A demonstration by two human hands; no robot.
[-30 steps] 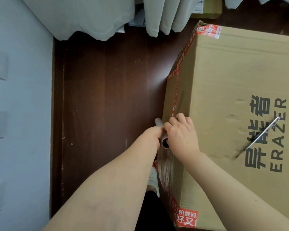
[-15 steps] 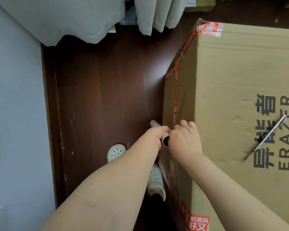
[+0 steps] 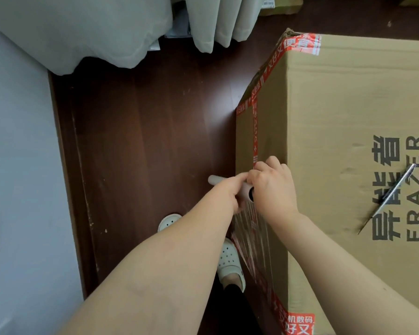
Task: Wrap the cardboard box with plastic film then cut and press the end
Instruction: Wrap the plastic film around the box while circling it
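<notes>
A large cardboard box [image 3: 348, 117] with red tape on its edges and black "ERAZER" print fills the right side. Both hands hold a roll of plastic film [image 3: 246, 189] against the box's left face. My left hand [image 3: 225, 192] grips the roll from the left. At the roll's top end, my right hand [image 3: 273, 187] closes over it by the box edge. Clear film [image 3: 249, 228] stretches from the roll back toward me along that face. A thin cutting blade [image 3: 390, 197] lies on top of the box.
Dark wooden floor [image 3: 143, 141] lies left of the box, with a pale wall [image 3: 17, 165] further left. Grey curtains [image 3: 107, 27] hang at the top. My feet in white clogs [image 3: 228, 259] stand beside the box's near corner.
Both hands and the roll have moved a little forward along the box's left face, drawing out more film. The view has shifted forward, and my feet have come into sight.
</notes>
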